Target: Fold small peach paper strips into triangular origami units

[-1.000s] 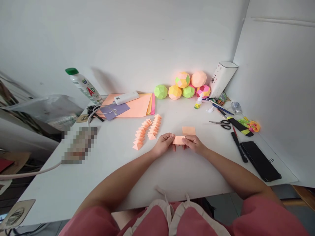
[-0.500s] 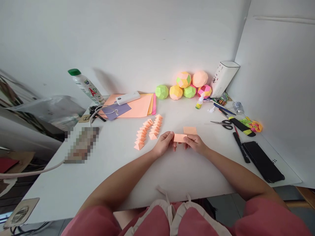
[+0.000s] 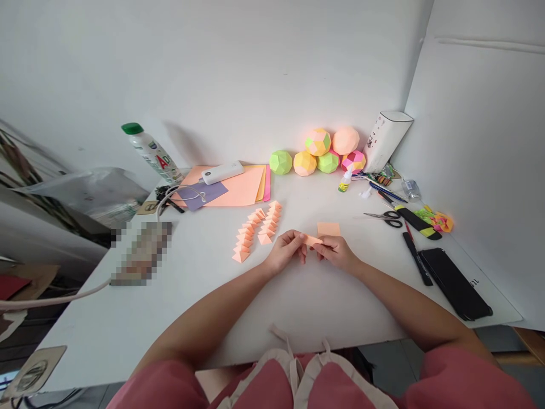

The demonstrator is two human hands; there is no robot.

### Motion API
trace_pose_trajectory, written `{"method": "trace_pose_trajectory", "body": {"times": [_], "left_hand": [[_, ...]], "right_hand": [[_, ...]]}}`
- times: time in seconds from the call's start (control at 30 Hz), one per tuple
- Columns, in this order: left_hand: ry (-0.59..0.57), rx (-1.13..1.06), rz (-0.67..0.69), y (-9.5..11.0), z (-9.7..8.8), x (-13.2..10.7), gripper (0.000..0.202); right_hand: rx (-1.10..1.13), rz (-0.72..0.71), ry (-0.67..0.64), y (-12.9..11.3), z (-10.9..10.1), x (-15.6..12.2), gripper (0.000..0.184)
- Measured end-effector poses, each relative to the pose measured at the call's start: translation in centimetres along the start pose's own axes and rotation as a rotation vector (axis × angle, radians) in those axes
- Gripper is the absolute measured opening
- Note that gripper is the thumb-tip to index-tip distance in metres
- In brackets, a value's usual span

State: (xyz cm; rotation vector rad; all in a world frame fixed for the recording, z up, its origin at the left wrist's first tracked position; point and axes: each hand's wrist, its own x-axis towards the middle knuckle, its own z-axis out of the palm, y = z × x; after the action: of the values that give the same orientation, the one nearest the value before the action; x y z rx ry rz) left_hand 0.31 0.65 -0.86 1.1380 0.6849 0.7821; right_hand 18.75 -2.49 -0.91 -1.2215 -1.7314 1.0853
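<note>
- Narrower than in the earlier frame, the orange paper [image 3: 313,240] between the hands has gone from a broad rectangle to a slim, slanted strip; I can't tell whether it was folded or merely tipped.
- On my feed, the left hand [image 3: 286,250] has a closed grip on the strip's left end, thumb on top. The right hand [image 3: 338,251] pinches the other end, so both grips are closed on the same paper.
- From here I place that strip just above the tabletop [image 3: 298,309], in front of a flat orange sheet [image 3: 328,228] whose near edge is partly hidden by the right hand.
- Left of the hands I see two rows of folded orange pieces, a longer row [image 3: 243,236] and a shorter row [image 3: 269,223], the shorter one near the left hand.
- My main worry is a skewed crease: if the two pinches press unevenly, the edges could slip out of line.
- Pulling the ends apart too hard might tear or buckle the paper, I judge.
- A leftward sweep of the left hand could scatter the shorter row; the right hand, low beside the flat sheet, could nudge it askew.
</note>
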Motion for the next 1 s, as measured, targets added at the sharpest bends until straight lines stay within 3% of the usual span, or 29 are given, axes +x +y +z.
{"method": "trace_pose_trajectory", "body": {"times": [0.4, 1.0], "left_hand": [[0.049, 0.032, -0.001, 0.26, 0.50, -0.10, 0.035], [0.027, 0.053, 0.012, 0.20, 0.13, -0.28, 0.028]], "right_hand": [[-0.182, -0.190, 0.066, 0.25, 0.57, 0.13, 0.037], [-0.190, -0.191, 0.082, 0.82, 0.68, 0.03, 0.031]]}}
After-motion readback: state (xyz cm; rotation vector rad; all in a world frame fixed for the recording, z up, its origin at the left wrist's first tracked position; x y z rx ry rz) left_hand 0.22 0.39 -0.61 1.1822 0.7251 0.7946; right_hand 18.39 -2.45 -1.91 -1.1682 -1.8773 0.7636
